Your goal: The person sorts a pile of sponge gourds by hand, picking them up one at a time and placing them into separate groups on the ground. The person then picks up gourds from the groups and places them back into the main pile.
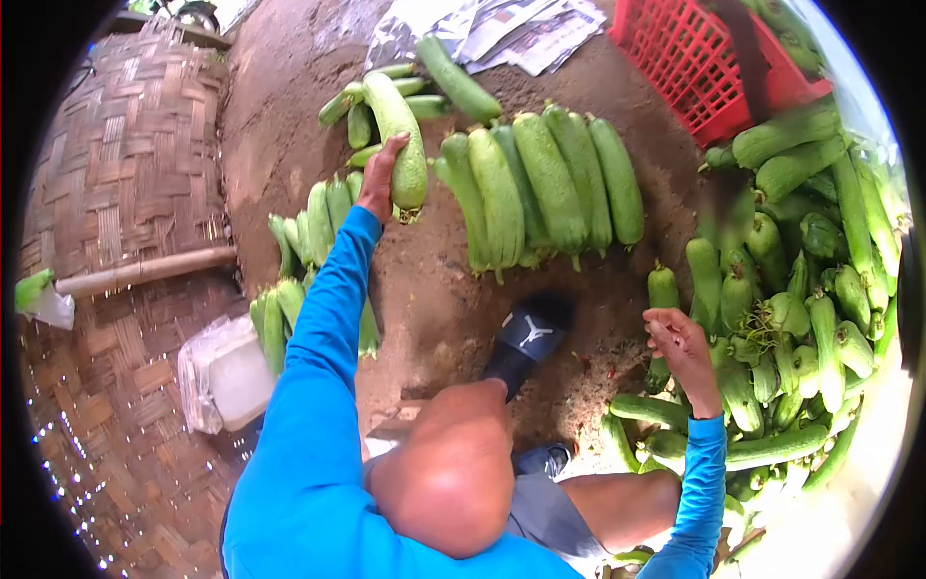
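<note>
Pale green, smooth-skinned and faintly speckled, a long blunt-ended gourd (398, 130) lay in our left hand (382, 180), above bare brown earthen ground (410, 318) at the far left of centre. Its far end leaned left, and its near end carried a small dry tip. To its right we saw a close row of plump, elongated green gourds (552, 183), side by side; to the near left, more slim green gourds (321, 224) lay partly behind our sleeve. On the right spread a tangled heap of ribbed and smooth green gourds (772, 323), with a red lattice-sided plastic crate (670, 63) beyond it. Flat, broad-stripped woven bamboo matting (125, 164) covered the left side.

We had our left arm, in a bright blue long sleeve (313, 357), stretched far forward and nearly straight. Our right arm was bent at the near right, its wrist raised and its right hand (683, 349) over the edge of the heap.

Our left fingers wrapped the near half of the pale gourd, gripping it. Our right fingers curled inward with narrow gaps, over a short upright-looking green gourd (663, 287); we could not tell whether they touched it.
</note>
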Motion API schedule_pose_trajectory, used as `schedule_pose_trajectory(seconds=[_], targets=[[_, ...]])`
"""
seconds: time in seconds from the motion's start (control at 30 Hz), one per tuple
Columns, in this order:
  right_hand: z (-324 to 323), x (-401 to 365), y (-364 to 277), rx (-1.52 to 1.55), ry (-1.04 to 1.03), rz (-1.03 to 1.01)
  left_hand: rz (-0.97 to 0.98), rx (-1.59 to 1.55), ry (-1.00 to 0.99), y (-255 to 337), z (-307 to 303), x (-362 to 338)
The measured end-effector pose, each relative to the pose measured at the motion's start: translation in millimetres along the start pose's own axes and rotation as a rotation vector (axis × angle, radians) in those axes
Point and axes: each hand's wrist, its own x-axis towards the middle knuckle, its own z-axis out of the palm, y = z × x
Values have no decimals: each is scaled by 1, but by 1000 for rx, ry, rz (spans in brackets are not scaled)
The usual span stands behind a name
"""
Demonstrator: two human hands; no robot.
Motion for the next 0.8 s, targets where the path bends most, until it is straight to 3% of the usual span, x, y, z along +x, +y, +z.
schedule_pose_trajectory(seconds=[0.27,0.47,0.6,0.67,0.73,0.8], targets=[[26,5,-10,-47,-189,28,-130,92,65,-61,-53,-108],[55,-16,-44,-79,-158,44,-133,30,68,-104,-46,-148],[73,-28,-53,-148,-206,-118,-63,-9,46,-70,-3,-177],[91,-26,-64,-149,-176,-115,57,-12,-39,-57,17,-186],[109,-13,-65,-276,-34,-269,176,73,-156,-37,44,-196],[123,3,-80,-188,1,-297,396,168,-226,-26,76,-203]])
